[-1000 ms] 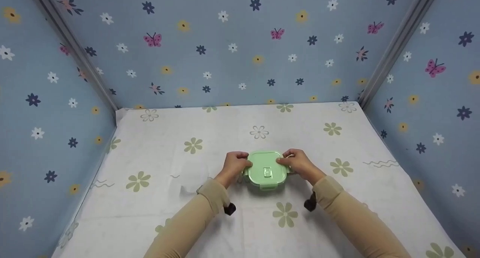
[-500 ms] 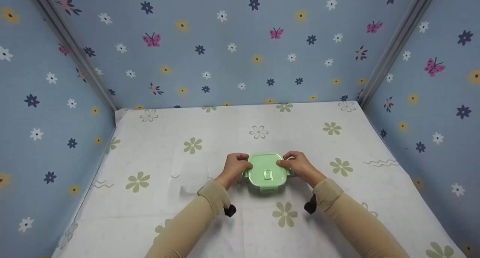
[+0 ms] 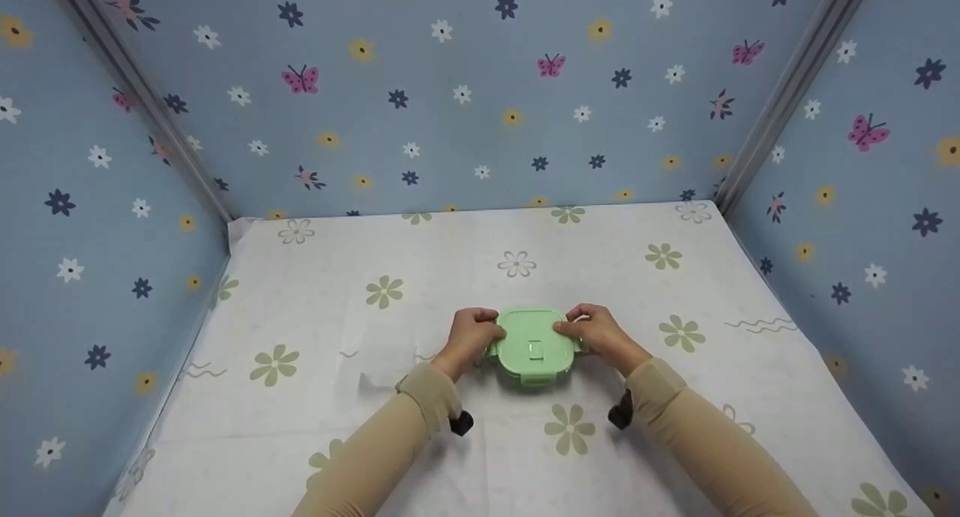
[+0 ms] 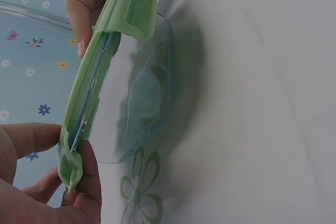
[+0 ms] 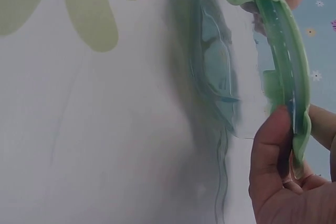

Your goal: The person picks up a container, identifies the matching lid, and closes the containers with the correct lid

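Gripping from both sides, the left hand (image 3: 471,331) and right hand (image 3: 594,332) pinch the edges of a green lid (image 3: 532,344) sitting on a clear glass container (image 4: 152,103). The wrist views show thumb below and fingers above the rim on each side, a hold that steadies the lid squarely over the bowl. The container rests directly between the hands on the flower-printed tablecloth (image 3: 375,397); through its clear wall nothing shows inside, though the view is blurred. One latch flap (image 3: 534,380) on the side nearest the person looks folded down. Beyond the hands stands the blue flowered back wall (image 3: 465,97).
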A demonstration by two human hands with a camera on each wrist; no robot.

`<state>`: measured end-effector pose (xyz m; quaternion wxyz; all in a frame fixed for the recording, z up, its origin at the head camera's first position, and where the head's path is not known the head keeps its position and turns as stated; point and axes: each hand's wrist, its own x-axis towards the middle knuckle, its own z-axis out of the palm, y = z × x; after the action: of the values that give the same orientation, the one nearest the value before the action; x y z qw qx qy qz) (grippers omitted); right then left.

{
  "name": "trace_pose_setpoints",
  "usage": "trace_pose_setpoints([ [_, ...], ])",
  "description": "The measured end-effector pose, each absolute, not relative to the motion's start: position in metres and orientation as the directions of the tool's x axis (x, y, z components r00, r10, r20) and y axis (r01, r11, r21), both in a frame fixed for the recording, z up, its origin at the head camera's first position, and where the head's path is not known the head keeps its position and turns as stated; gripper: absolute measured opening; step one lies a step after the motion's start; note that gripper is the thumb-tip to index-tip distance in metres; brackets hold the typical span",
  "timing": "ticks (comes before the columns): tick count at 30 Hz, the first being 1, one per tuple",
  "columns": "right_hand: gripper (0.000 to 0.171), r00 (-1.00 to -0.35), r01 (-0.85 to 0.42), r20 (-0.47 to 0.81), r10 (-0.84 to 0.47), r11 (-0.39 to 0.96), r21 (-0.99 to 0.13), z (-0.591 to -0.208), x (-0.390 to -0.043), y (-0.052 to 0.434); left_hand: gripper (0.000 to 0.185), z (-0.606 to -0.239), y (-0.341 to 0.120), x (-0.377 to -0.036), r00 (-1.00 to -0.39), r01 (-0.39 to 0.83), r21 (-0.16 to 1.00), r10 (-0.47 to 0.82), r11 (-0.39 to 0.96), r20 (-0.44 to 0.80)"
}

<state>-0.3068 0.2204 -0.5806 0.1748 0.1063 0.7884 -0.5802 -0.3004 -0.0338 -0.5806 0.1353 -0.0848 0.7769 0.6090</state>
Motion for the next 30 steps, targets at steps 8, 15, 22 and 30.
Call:
trace_pose_setpoints([
  [8, 0.029, -0.924, 0.348, -0.382, -0.027, 0.358, -0.867, -0.582, -0.307, 0.220, 0.042, -0.582, -0.033, -0.301, -0.948, -0.299, 0.928, 0.038, 0.220, -0.315],
  [15, 0.047, -0.950, 0.276, -0.311, 0.013, 0.494, -0.824, -0.579, -0.297, 0.220, 0.051, -0.586, -0.034, -0.305, -0.948, -0.288, 0.924, 0.061, 0.253, -0.313],
  [22, 0.055, -0.966, 0.241, -0.253, 0.052, 0.541, -0.806, -0.579, -0.286, 0.221, 0.060, -0.589, -0.035, -0.310, -0.937, -0.289, 0.919, 0.120, 0.268, -0.329],
  [30, 0.047, -0.991, 0.136, -0.108, 0.084, 0.603, -0.786, -0.580, -0.274, 0.223, 0.055, -0.591, -0.034, -0.311, -0.926, -0.272, 0.920, 0.184, 0.282, -0.330],
])
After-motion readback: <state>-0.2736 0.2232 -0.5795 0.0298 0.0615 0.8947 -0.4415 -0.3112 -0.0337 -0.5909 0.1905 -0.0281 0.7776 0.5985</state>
